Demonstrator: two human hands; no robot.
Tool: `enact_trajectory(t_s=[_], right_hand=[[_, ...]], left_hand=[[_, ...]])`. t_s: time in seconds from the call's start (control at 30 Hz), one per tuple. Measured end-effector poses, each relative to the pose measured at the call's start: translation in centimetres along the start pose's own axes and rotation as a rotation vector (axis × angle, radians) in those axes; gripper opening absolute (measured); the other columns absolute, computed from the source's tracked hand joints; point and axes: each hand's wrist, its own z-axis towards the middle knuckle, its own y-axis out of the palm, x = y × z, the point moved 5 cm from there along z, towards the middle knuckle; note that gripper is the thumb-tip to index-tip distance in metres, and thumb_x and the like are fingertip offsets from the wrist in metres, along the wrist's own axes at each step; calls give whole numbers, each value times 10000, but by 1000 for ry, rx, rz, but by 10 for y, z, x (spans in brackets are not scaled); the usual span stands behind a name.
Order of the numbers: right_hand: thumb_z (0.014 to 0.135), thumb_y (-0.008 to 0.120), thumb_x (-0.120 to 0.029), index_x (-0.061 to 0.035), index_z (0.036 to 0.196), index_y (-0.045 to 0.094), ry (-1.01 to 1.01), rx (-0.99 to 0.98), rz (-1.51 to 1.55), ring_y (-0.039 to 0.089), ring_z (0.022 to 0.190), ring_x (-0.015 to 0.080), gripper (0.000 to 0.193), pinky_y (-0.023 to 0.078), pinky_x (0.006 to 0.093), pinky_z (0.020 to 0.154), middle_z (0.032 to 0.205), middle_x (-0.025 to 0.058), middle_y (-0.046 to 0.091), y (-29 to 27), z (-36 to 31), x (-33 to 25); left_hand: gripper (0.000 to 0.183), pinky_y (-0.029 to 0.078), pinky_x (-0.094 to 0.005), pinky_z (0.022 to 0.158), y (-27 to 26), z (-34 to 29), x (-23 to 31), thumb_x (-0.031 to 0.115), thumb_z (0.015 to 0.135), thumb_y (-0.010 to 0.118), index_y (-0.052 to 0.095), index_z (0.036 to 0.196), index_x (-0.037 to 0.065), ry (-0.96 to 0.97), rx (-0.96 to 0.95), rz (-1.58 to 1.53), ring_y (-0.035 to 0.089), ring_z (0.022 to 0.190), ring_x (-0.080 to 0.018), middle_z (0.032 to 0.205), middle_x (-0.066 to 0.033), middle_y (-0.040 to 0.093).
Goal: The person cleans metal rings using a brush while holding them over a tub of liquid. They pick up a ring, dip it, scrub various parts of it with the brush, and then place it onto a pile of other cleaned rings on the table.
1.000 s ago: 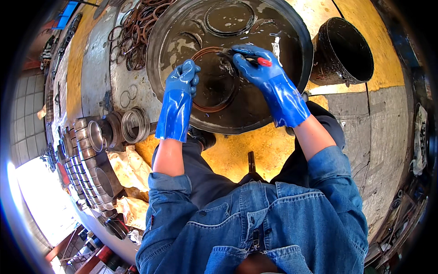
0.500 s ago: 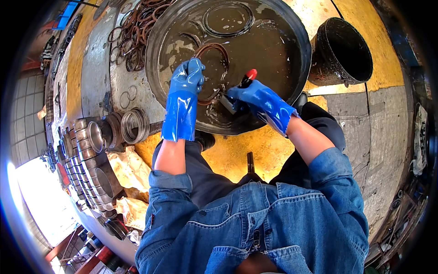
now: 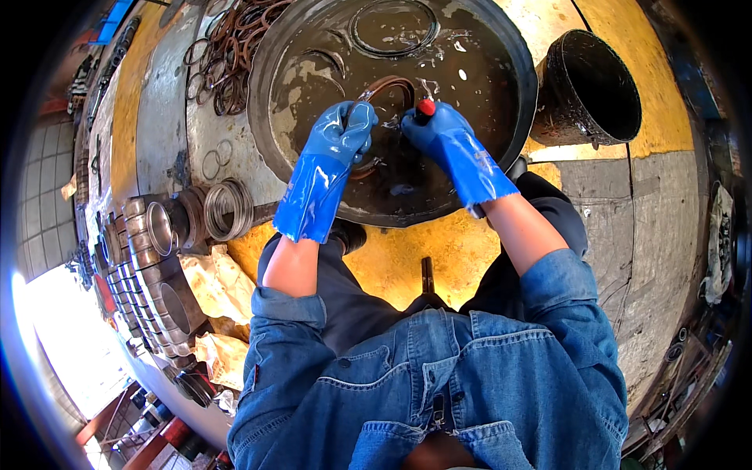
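Blue-gloved, the left hand point(image 3: 338, 133) clenches a brown round ring point(image 3: 395, 81) over a wide black round basin point(image 3: 261, 110); the right hand point(image 3: 442, 129) curls around a red-handled tool point(image 3: 425, 108). This ring seems unfinished; whether the loose brown rings point(image 3: 237, 35) piled alongside are done cannot be told.

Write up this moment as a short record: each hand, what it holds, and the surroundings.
Left hand: blue-gloved, closed on a brown ring
Right hand: blue-gloved, closed on a red-ended tool
Tool's far end: hidden
Work spot: above a round dark basin of murky liquid
In basin: a dark ring, beyond the hands
Right of basin: a dark bucket
Left of basin: a pile of brown rings
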Motion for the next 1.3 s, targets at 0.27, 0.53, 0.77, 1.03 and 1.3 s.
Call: enact_trajectory(t_s=[0.27,0.53,0.77,1.03,1.3], right_hand=[[914,699,-241,14,994,756,-82,-389,907,652,761,146,274,502,288,701,843,92,721,39,-32,14],[916,682,-331,-159,1060,779,-536,448,192,740,890,307,245,576,393,814,962,114,768,-26,-28,-15],[889,666,-356,-134,1025,772,-142,112,86,726,932,337,282,558,407,822,987,145,763,2,7,19],[918,734,-288,-17,1099,756,-158,-429,1102,677,804,149,327,525,297,761,947,87,755,43,-32,18],[891,674,-383,-220,1096,776,-568,365,121,696,1023,368,282,570,439,890,1087,107,749,-29,-27,-18]], left_hand=[[290,358,-228,476,1,0,-1,338,992,702,662,1056,58,7,-5,-14,477,540,-73,703,3,577],[287,357,-228,475,-2,-2,-4,329,987,709,662,1058,55,15,5,-2,479,540,-74,702,3,579],[284,356,-229,474,3,7,-4,322,983,714,662,1060,53,40,-1,5,481,539,-74,702,2,580],[282,355,-229,473,4,6,-3,313,979,721,663,1062,49,50,-17,0,483,539,-75,702,1,581],[280,354,-230,472,-6,4,-4,304,974,727,663,1063,46,82,14,-22,485,539,-76,702,0,583]])
